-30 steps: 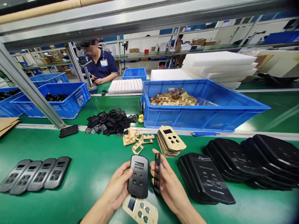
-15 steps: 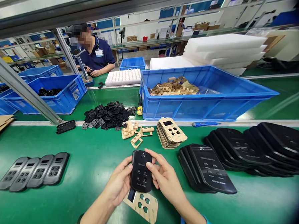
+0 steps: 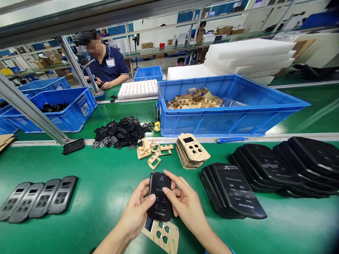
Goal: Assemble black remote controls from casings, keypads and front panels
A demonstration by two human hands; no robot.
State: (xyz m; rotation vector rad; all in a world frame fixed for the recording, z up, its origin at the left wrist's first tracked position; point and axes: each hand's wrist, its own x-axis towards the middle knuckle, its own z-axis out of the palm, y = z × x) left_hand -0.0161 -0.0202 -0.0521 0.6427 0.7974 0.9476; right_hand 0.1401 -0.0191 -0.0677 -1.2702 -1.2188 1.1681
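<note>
so left hand (image 3: pixel 138 207) and right hand (image 3: pixel 184 199) are both gripping the panel (image 3: pixel 160 202), at six o'clock in view. sheet (image 3: pixel 171 237) is peeking out at the panel's six, gray shells (image 3: pixel 44 199) are lying at its nine.

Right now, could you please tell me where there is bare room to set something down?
Bare green bench shows between the four dark panels and the left hand, and again on the near side of the black panel stacks, right of the right hand. Behind the hands it is crowded: small black parts, tan scraps, tan sheets.
</note>
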